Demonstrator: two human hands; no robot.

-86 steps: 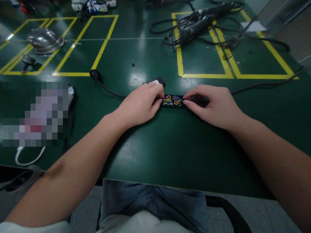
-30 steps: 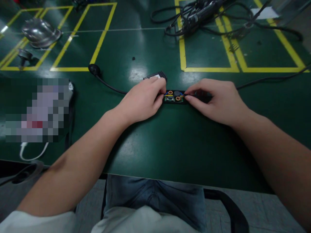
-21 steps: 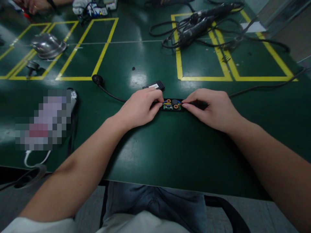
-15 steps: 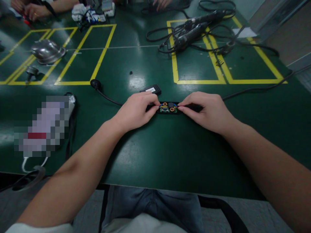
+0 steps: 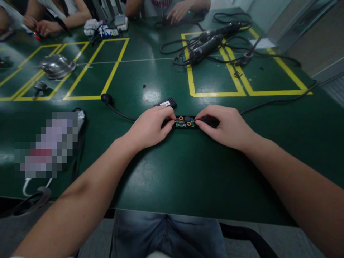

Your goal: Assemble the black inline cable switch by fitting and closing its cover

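A small green circuit board (image 5: 181, 124) with copper-wound ring coils lies in a narrow open black case (image 5: 185, 128) on the table in front of me. My left hand (image 5: 152, 127) pinches thin blue and yellow wires at the board's left end. At the right end, thumb and forefinger of my right hand (image 5: 225, 125) close on the wires there; the fingertips partly hide them. A black cable runs out on either side, the left one ending in a round black plug (image 5: 106, 99). Just behind my left hand rests a black case cover (image 5: 168, 103) with a white label.
Black corded tools (image 5: 206, 46) and tangled cables lie at the back right. Back left are a shiny metal housing (image 5: 57, 66) and a small metal part (image 5: 40, 87). A pixelated device (image 5: 51, 143) sits at the left. Other people's hands (image 5: 180, 12) show across the green table.
The view has tilted up slightly, so more of the people across the table shows. Both hands keep their pinch at the board's two ends.
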